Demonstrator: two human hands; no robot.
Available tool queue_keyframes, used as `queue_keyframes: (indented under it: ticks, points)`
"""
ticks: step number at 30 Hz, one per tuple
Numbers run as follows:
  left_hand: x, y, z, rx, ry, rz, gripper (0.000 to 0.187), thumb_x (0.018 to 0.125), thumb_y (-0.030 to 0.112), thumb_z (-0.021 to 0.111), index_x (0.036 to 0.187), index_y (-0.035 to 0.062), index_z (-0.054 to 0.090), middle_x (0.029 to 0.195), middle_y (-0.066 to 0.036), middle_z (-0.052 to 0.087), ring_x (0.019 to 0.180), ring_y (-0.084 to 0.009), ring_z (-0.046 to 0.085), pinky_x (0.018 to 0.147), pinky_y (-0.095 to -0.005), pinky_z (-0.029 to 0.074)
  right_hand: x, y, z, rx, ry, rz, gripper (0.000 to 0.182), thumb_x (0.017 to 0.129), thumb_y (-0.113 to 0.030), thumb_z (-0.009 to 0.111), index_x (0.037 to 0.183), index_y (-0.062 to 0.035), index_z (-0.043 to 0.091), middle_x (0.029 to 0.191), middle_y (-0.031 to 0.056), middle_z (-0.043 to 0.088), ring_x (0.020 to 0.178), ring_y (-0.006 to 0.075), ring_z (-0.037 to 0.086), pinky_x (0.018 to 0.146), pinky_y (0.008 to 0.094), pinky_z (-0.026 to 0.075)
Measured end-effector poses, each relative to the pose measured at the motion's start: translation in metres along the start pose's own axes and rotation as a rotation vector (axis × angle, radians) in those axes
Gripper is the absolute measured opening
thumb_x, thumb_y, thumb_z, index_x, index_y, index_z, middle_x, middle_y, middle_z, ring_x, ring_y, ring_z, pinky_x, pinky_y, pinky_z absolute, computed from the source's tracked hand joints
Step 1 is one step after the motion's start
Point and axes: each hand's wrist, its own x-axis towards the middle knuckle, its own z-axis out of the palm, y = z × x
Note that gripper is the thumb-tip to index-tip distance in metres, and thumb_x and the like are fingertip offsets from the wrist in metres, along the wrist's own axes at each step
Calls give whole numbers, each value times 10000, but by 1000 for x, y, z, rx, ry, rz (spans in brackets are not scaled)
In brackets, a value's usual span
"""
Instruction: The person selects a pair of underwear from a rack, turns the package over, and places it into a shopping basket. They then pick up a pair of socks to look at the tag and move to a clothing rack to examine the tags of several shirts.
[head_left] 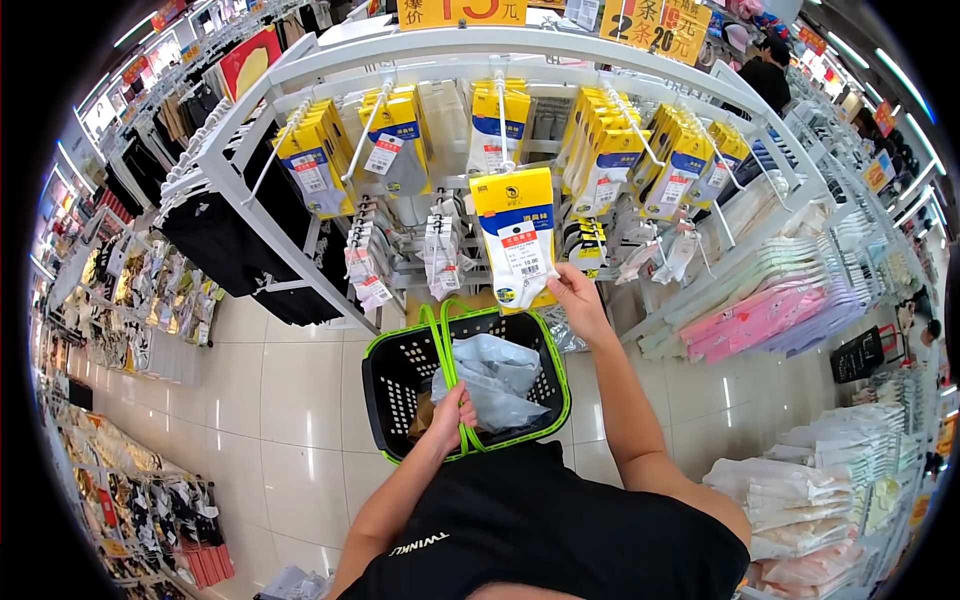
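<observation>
My left hand [452, 414] is closed around the green handles of a black shopping basket [385, 385], held in front of my body. Inside the basket lies a grey plastic-wrapped bundle [487, 378], with something brown partly hidden at its left. My right hand [577, 302] pinches the lower right corner of a pack of white socks [515, 240]. That pack has a yellow and blue card with a white and red price label. Its top edge is right at the tip of a display hook [505, 150].
More yellow sock packs [600, 150] hang on hooks of a white metal rack [245, 165]. Black garments [225, 235] hang at its left, pink clothes [755, 310] at its right. Pale garments [790, 480] are near my right elbow. Another person [768, 75] stands at the back right.
</observation>
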Motion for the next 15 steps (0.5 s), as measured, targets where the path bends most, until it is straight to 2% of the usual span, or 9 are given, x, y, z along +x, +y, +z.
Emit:
queue_keyframes:
  ticks: [15]
  points:
    - [-1, -4, -9, -44, 21, 9, 345, 943, 403, 536, 765, 140, 403, 554, 41, 293, 447, -88, 277, 439, -243, 254, 21, 16, 0, 15, 42, 10, 197, 954, -111, 521, 1098, 19, 558, 936, 25, 612, 845, 70, 543, 758, 213, 427]
